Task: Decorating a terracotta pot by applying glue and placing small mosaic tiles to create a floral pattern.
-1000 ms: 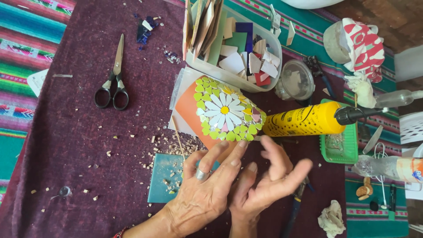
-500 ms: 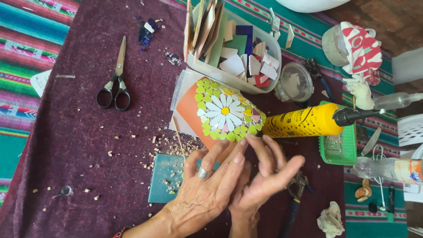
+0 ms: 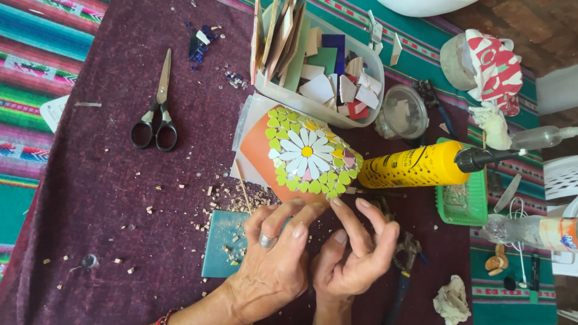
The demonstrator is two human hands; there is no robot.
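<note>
A person's left hand (image 3: 274, 265) and right hand (image 3: 355, 253) meet just below a terracotta pot (image 3: 295, 157) lying on its side on a bench draped in maroon cloth (image 3: 108, 198). The pot carries a mosaic daisy ringed by green tiles. The left fingers, one wearing a ring, curl with tips close to the pot's lower edge; the right palm faces up, fingers loosely spread. Whether either grip pinches a small piece cannot be told. A teal tile (image 3: 224, 241) lies under the left hand. A yellow glue bottle (image 3: 415, 165) lies right of the pot, scissors (image 3: 158, 114) well to the left, and a tub of tile shards (image 3: 319, 66) behind.
</note>
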